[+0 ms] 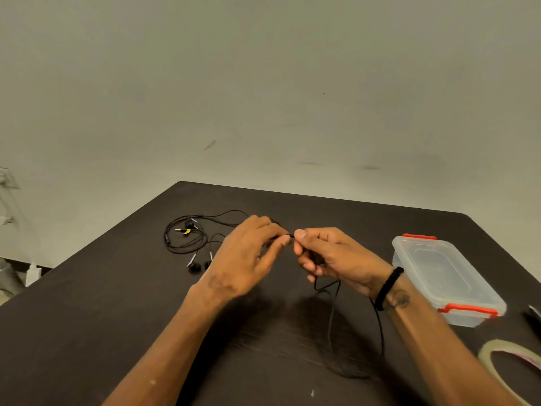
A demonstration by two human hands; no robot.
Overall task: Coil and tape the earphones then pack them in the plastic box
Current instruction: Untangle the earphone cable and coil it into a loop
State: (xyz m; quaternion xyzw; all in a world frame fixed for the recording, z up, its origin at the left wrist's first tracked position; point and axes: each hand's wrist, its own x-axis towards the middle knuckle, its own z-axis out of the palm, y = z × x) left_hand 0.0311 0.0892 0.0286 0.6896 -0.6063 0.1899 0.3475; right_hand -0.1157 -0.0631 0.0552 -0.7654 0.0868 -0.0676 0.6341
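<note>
Both hands meet above the middle of the dark table (117, 303). My left hand (248, 256) and my right hand (325, 256) pinch the same black earphone cable (330, 317) between their fingertips; its slack hangs below my right hand and trails toward me across the table. A second black earphone set (184, 238) lies loosely coiled at the far left, with its earbuds nearest me. The clear plastic box (445, 276) with red latches stands closed to the right. A roll of clear tape (494, 361) lies at the near right.
A pale wall rises behind the table's far edge. A dark object (534, 315) pokes in at the right border, beside the box. The floor shows past the table's left edge.
</note>
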